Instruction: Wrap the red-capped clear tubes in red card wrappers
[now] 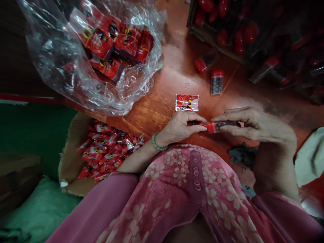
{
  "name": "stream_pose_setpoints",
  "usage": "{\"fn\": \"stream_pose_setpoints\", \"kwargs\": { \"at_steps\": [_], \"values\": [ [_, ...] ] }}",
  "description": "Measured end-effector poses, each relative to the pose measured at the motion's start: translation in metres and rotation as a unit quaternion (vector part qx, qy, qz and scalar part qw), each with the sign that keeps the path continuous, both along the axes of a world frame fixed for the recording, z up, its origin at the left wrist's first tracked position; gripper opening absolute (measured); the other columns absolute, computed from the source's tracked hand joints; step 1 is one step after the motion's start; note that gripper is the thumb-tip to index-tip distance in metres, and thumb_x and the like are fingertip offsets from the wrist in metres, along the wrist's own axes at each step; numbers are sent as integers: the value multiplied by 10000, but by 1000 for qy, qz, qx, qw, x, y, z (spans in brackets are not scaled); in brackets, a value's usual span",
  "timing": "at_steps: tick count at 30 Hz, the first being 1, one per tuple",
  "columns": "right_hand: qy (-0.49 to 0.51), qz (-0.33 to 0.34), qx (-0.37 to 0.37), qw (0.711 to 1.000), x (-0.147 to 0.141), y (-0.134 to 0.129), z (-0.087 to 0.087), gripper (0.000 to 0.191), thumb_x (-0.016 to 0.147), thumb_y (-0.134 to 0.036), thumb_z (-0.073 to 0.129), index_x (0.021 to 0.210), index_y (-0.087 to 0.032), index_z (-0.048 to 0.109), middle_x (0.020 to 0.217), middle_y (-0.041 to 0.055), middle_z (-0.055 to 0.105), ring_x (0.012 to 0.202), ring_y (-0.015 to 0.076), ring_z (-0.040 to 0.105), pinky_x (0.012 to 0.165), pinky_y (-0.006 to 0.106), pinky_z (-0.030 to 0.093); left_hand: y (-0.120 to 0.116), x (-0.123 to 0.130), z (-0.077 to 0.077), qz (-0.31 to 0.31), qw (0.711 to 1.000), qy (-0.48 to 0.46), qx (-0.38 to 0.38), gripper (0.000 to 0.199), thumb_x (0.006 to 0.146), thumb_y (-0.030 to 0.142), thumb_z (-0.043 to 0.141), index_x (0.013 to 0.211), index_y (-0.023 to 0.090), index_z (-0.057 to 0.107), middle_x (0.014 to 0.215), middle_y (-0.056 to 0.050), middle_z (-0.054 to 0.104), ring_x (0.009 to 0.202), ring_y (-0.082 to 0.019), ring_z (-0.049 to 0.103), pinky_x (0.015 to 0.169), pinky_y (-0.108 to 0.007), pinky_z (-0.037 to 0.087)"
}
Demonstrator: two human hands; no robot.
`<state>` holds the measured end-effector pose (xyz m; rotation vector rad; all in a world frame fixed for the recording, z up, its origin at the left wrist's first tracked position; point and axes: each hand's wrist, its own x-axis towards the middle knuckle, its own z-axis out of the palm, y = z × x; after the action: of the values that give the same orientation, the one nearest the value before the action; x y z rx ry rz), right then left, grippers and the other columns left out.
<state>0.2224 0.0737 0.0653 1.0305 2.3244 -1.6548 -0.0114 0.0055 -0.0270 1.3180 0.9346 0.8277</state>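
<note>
1. A clear plastic tube (224,126) with a red cap and dark contents was held level between the person's two hands, over a red-orange wooden tabletop (174,71) and just in front of the person's body.
2. The left hand (178,128) was nearly closed, its fingers curled around the red end of the tube. A pale green bead bracelet (157,142) circled the left wrist.
3. The right hand (254,125) was partly open, with its fingers stretched along the dark, clear end of the tube and gripping it from the far side of the left hand.
4. A flat red-and-white packet (187,102) lay on the tabletop just beyond the left hand, touching neither hand.
5. Beyond the right hand, a red-capped tube (217,82) stood upright on the tabletop, and another red-capped tube (205,60) lay on its side near it.
6. A wooden crate (215,42) of similar tubes sat at the far right, well apart from both hands.
7. A clear plastic bag (52,50) held bundled red packets (111,42) well beyond the left hand.
8. A cardboard box (72,162) of loose red sachets (108,150) sat to the left of the left arm.
9. A dark cloth (243,153) lay just below the right hand, and the person wore a pink floral garment (177,175).
</note>
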Motion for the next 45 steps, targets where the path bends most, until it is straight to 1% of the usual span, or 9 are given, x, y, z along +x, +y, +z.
{"fn": "stream_pose_setpoints", "kwargs": {
  "at_steps": [5, 11, 20, 24, 28, 34, 39, 41, 45],
  "values": [
    [10, -22, -55, 998, 7, 2, -11, 433, 965, -471, 584, 1296, -230, 725, 1096, 56, 793, 908, 194, 742, 790, 282, 558, -2, 2, -7, 3, 999, -5, -45, 156, 836, 299, 751, 899, 178, 826, 842, -49, 810, 707, -128, 694, 724, -245, 529],
    [2, -49, -64, 997, 4, -2, -9, 409, 956, -482, 599, 1252, -249, 756, 1046, 52, 791, 900, 202, 737, 784, 291, 557, 0, -2, -6, 9, 996, -7, -92, 151, 820, 292, 759, 883, 178, 834, 805, -40, 806, 686, -127, 686, 702, -240, 521],
    [-4, -6, -70, 997, -2, 1, -11, 460, 976, -503, 559, 1290, -215, 733, 984, 51, 774, 811, 174, 706, 724, 272, 516, 0, -6, -8, -23, 997, -6, -75, 154, 829, 293, 749, 891, 180, 833, 841, -47, 811, 710, -134, 702, 730, -241, 536],
    [11, 11, -22, 1000, -7, 2, -8, 424, 995, -468, 547, 1270, -208, 737, 926, 50, 769, 732, 157, 680, 677, 265, 491, 2, -9, -7, -76, 993, 0, -85, 176, 846, 300, 729, 919, 174, 827, 817, -32, 800, 691, -126, 685, 718, -235, 526],
    [16, 15, 63, 998, -12, -5, -6, 374, 1016, -404, 536, 1274, -212, 726, 1023, 80, 781, 827, 184, 707, 747, 283, 492, 4, -12, -2, -101, 989, 1, -107, 257, 847, 355, 720, 960, 142, 810, 821, -36, 784, 706, -126, 664, 693, -232, 505],
    [-9, 22, 71, 997, -16, -14, -9, 379, 1029, -423, 510, 1274, -222, 717, 1015, 87, 777, 847, 207, 709, 778, 310, 482, 8, -9, 1, -138, 984, 26, -114, 296, 846, 384, 675, 903, 117, 790, 736, -38, 724, 622, -106, 568, 588, -225, 413],
    [-29, 40, 110, 993, -22, -19, -10, 346, 1017, -378, 502, 1203, -214, 743, 937, 94, 761, 809, 213, 689, 739, 312, 478, 11, -8, 4, -148, 984, 47, -92, 495, 908, 508, 581, 597, 129, 647, 523, 38, 432, 514, -67, 330, 512, -239, 253],
    [-26, 37, 106, 993, -22, -20, -10, 348, 1013, -388, 509, 1194, -211, 748, 934, 95, 764, 811, 218, 694, 750, 318, 486, 11, -9, 7, -147, 983, 50, -93, 554, 933, 537, 527, 557, 138, 607, 509, 45, 361, 507, -68, 292, 507, -245, 227],
    [1, -40, 78, 996, -17, -22, -13, 359, 1004, -420, 533, 1220, -222, 740, 1040, 87, 788, 887, 234, 725, 831, 338, 518, 12, -15, 10, -137, 984, 24, -112, 465, 882, 555, 605, 722, 134, 718, 587, 23, 525, 548, -87, 418, 554, -237, 325]
  ]
}}
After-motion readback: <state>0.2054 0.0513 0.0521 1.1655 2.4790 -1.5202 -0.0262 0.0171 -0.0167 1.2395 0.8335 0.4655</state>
